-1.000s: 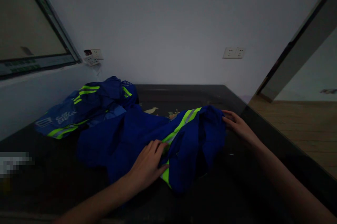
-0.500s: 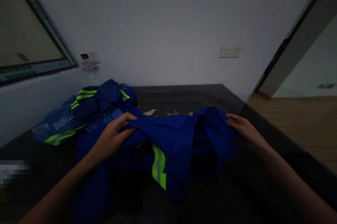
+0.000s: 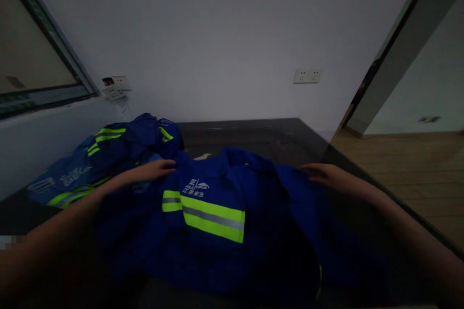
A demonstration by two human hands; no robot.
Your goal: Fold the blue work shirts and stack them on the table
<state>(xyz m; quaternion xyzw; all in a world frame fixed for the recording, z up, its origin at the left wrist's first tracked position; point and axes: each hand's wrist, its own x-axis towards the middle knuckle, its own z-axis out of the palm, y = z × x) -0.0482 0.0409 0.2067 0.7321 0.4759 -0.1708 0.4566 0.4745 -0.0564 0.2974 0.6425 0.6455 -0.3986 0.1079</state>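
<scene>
On the table [image 3: 311,144], left hand [image 3: 159,169] and right hand [image 3: 321,173] grip the reflective-striped blue work jacket [image 3: 213,217] by the shoulders; uneven pulling (it looks limp from here) could tangle it with the far-left garments [image 3: 136,139]

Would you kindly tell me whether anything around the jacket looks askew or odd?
Yes: near the window, what seems a socket sits tilted below the left outlet, perhaps loose, whereas the right outlet sits flat.

Left hand [image 3: 158,169] and right hand [image 3: 321,172] are holding a blue jacket [image 3: 228,222], seemingly by its shoulders, over the table [image 3: 304,142].
</scene>
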